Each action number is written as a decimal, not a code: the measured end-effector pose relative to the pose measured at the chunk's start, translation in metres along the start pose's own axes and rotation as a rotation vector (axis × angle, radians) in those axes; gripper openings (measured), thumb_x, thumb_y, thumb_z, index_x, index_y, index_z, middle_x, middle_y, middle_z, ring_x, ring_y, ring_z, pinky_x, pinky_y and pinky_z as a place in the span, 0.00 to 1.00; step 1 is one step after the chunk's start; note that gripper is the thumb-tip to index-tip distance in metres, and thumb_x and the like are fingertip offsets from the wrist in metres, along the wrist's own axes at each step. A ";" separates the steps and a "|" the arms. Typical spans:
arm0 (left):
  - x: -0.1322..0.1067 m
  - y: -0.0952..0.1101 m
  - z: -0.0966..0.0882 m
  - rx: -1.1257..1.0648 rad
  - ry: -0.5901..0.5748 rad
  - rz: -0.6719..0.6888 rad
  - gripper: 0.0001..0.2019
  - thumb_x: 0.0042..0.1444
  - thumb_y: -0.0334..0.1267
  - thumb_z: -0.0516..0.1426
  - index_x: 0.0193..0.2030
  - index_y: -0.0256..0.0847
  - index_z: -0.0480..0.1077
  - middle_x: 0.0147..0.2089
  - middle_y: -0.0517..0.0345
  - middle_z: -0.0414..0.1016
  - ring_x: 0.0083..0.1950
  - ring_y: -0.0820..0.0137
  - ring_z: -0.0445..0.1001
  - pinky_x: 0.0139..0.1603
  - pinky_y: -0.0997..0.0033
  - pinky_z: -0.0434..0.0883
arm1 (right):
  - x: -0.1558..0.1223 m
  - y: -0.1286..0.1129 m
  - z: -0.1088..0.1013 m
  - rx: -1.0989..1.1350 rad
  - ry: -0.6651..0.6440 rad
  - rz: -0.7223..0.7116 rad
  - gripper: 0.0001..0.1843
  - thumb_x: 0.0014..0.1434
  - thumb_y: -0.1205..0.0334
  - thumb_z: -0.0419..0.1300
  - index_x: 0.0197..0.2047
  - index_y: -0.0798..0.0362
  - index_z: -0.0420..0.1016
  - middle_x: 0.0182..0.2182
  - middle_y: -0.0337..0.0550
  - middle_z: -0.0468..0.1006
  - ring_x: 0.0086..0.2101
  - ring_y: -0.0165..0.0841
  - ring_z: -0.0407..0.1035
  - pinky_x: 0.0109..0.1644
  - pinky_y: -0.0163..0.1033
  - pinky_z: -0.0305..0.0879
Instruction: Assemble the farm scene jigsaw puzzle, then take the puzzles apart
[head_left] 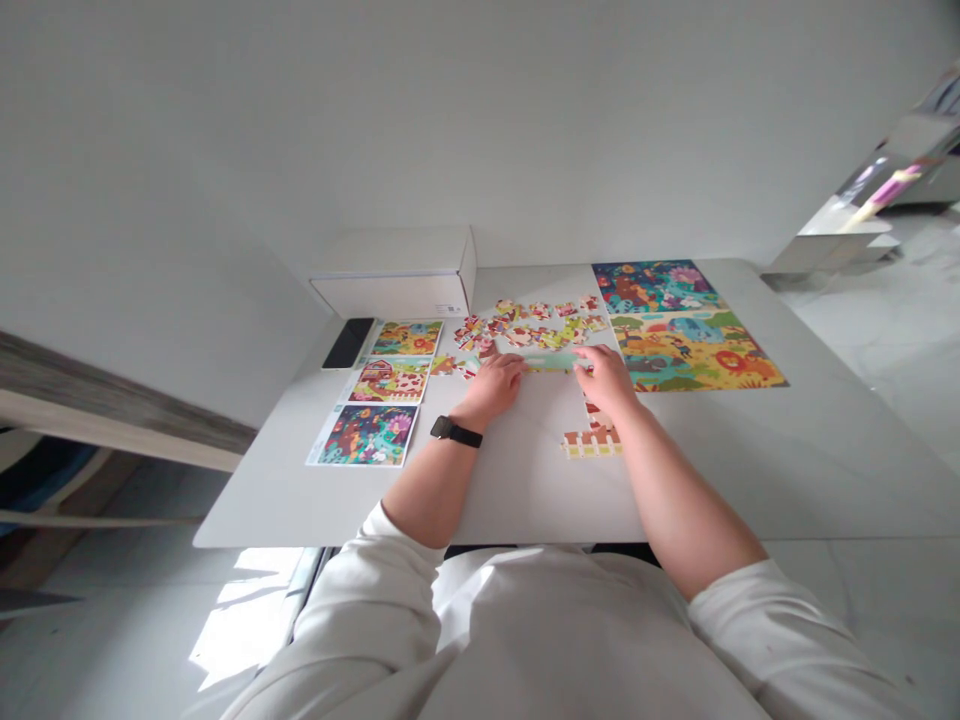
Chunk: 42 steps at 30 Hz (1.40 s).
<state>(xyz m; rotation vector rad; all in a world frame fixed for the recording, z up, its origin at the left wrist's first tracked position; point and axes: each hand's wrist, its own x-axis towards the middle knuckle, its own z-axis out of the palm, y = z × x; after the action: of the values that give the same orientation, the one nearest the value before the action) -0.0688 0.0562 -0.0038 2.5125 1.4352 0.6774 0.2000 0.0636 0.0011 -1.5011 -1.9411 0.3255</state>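
Observation:
A strip of joined jigsaw puzzle pieces (pixel 553 362), pale green-blue with a yellow lower edge, lies on the table between my hands. My left hand (pixel 497 384), below a black watch (pixel 456 431), rests at the strip's left end with its fingers lying over it. At the other end, my right hand (pixel 606 382) touches the strip, index finger and thumb apart. Below my right hand a joined puzzle section with a fence (pixel 592 444) runs down and to the left, partly covered by my hand and forearm. Loose puzzle pieces (pixel 517 335) are scattered just beyond the strip.
Three picture cards (pixel 385 381) stand in a column on the left, beside a black phone (pixel 349 343). Behind them is a white box (pixel 394 275) against the wall. Two assembled puzzles, a dark one (pixel 654 286) and a yellow savanna one (pixel 694 350), lie at the right.

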 end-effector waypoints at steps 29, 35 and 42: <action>-0.001 0.005 0.009 0.059 -0.106 0.000 0.24 0.71 0.47 0.60 0.70 0.45 0.75 0.74 0.45 0.73 0.76 0.50 0.67 0.81 0.40 0.59 | 0.002 0.051 -0.014 -0.136 -0.208 0.084 0.18 0.52 0.65 0.75 0.47 0.42 0.87 0.60 0.45 0.84 0.61 0.52 0.75 0.72 0.64 0.67; 0.000 0.009 0.002 0.017 0.048 -0.037 0.20 0.71 0.42 0.59 0.67 0.45 0.77 0.72 0.45 0.74 0.73 0.51 0.70 0.79 0.41 0.62 | 0.005 0.042 -0.022 -0.106 -0.138 0.129 0.18 0.61 0.66 0.66 0.54 0.46 0.86 0.57 0.49 0.85 0.58 0.48 0.79 0.69 0.57 0.71; -0.006 0.028 -0.022 -0.065 0.144 -0.211 0.14 0.72 0.38 0.56 0.57 0.44 0.80 0.48 0.49 0.84 0.49 0.59 0.82 0.54 0.60 0.78 | 0.006 0.033 -0.028 -0.060 -0.009 0.229 0.15 0.65 0.63 0.62 0.52 0.46 0.86 0.53 0.48 0.87 0.55 0.46 0.80 0.65 0.54 0.74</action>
<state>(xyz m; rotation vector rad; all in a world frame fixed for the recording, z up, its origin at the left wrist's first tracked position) -0.0602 0.0351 0.0236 2.2617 1.6679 0.8632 0.2420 0.0738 0.0063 -1.7691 -1.8018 0.3762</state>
